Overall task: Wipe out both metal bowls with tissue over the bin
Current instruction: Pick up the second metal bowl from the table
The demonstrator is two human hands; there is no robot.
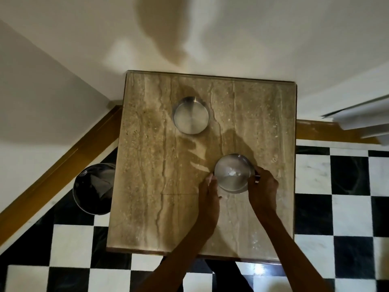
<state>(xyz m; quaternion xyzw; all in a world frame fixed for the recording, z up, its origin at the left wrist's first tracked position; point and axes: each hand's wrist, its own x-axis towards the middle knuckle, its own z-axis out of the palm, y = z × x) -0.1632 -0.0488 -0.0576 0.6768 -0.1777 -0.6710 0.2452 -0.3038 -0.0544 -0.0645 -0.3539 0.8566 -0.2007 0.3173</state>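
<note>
Two metal bowls stand on a marble-topped table (147,186). The far bowl (191,115) sits alone toward the back, untouched. The near bowl (233,173) is right of the table's middle, with a small white speck inside. My left hand (208,193) presses against its left rim and my right hand (264,189) grips its right rim, so both hands hold it between them. A round bin (93,188) stands on the floor at the table's left edge, with crumpled tissue lying inside it. No tissue shows in either hand.
The table stands in a wall corner with a wooden skirting board (52,171). Black and white checkered floor (341,207) lies to the right and in front. A white ledge (362,116) juts in at the upper right.
</note>
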